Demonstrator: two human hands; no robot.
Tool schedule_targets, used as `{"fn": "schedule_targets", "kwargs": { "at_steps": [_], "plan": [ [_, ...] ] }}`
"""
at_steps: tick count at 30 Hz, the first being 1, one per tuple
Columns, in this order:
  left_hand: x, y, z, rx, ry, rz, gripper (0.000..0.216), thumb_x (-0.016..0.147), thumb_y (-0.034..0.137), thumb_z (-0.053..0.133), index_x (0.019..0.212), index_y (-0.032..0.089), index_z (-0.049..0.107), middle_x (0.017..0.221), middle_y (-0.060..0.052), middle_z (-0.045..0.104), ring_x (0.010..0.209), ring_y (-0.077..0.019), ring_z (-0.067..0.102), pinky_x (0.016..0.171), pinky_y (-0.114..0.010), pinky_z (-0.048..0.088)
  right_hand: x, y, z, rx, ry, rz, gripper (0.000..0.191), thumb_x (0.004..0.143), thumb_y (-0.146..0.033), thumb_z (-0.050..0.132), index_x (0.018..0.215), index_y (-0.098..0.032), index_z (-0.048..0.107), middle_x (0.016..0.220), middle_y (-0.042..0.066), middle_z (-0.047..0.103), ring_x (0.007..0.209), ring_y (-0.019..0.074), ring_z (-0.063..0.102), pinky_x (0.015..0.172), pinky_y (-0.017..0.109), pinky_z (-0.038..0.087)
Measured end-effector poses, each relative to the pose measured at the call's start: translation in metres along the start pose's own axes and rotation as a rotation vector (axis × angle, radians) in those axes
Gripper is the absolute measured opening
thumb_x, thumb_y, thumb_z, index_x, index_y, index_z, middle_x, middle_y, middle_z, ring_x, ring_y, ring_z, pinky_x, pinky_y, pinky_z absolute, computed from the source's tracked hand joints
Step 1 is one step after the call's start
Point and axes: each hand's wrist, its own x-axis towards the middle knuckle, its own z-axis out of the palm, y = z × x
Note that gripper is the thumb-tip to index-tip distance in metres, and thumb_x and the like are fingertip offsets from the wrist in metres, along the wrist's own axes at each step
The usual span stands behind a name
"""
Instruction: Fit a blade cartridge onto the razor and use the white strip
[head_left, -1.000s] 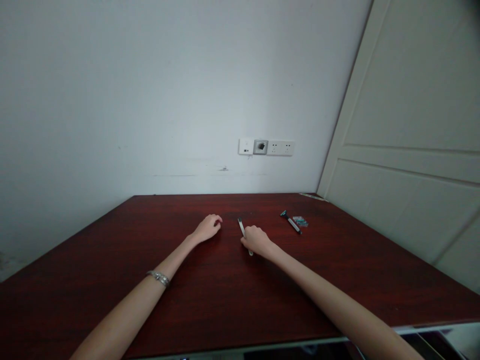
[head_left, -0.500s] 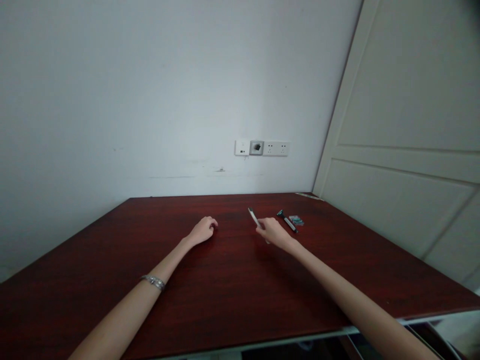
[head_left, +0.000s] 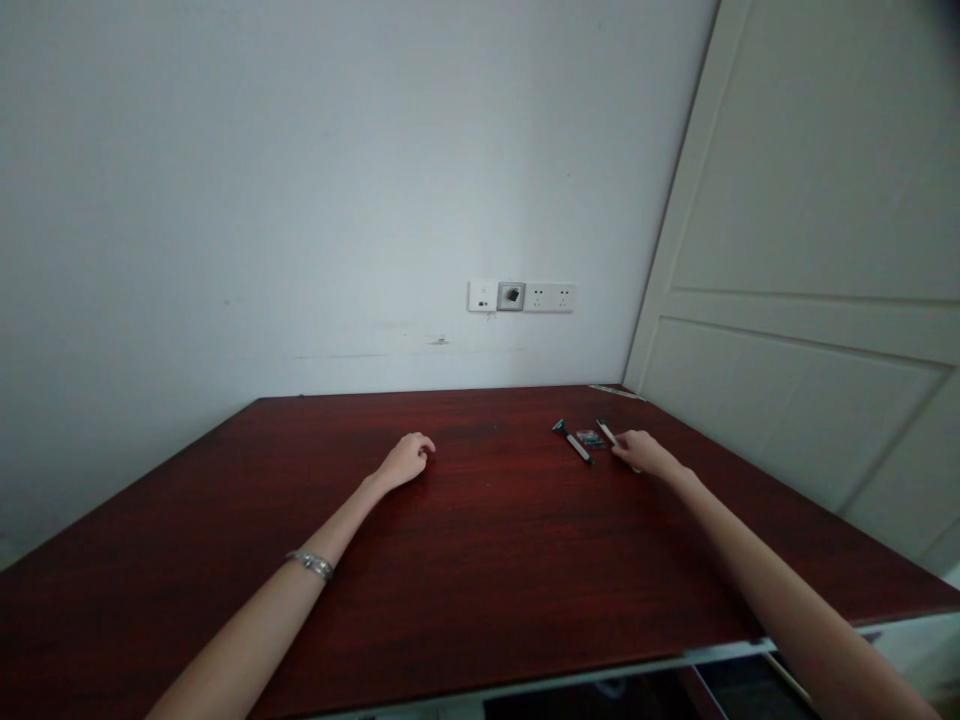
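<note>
My right hand [head_left: 637,451] is closed on a slim white stick-like item [head_left: 607,432] with a dark tip, at the right of the table. The hand covers its middle, so its exact kind cannot be made out. Just left of that tip lies a small clear pack [head_left: 591,438] with teal and dark contents. Beside the pack rests a razor [head_left: 574,443], its dark head toward the wall and its grey handle toward me. My left hand [head_left: 406,459] rests on the table with fingers curled loosely inward and holds nothing.
The dark red wooden table [head_left: 465,560] reaches back to a white wall with sockets [head_left: 549,297]. A pale panelled door [head_left: 795,390] borders the right side. A thin pale strip [head_left: 616,391] lies at the far right corner. Below the front edge, an open space holds several items.
My right hand has carried the white item rightward, from left of the razor to the right side of the clear pack. My left hand stays where it was.
</note>
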Motion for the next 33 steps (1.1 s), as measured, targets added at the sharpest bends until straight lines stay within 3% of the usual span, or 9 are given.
{"fn": "schedule_targets", "kwargs": {
  "at_steps": [16,24,33],
  "plan": [
    [0.000,0.000,-0.001,0.010,-0.017,0.004,0.035,0.070,0.002,0.039,0.085,0.015,0.067,0.093,-0.007,0.064,0.089,-0.0176,0.057,0.085,-0.029,0.042,-0.001,0.007,0.005,-0.082,-0.046,-0.023,0.029,0.081,-0.030,0.047,0.098,-0.015,0.066,0.091,0.013,0.066,0.088,0.0223,0.062,0.075,0.028,0.042],
    [0.000,-0.004,0.002,-0.002,-0.014,0.009,0.034,0.070,0.003,0.040,0.085,0.016,0.068,0.091,-0.007,0.064,0.089,-0.0176,0.058,0.085,-0.029,0.042,-0.005,0.012,0.006,-0.110,-0.017,-0.078,0.038,0.084,-0.032,0.042,0.115,-0.018,0.058,0.110,0.013,0.057,0.100,0.0236,0.056,0.083,0.032,0.040],
    [-0.001,0.000,-0.001,0.000,-0.023,-0.007,0.034,0.071,0.003,0.040,0.086,0.016,0.068,0.093,-0.007,0.064,0.091,-0.0180,0.057,0.086,-0.029,0.042,-0.008,0.007,-0.002,-0.114,0.075,-0.090,0.046,0.087,-0.043,0.034,0.123,-0.020,0.051,0.113,0.013,0.055,0.100,0.0247,0.056,0.083,0.033,0.042]
  ]
}}
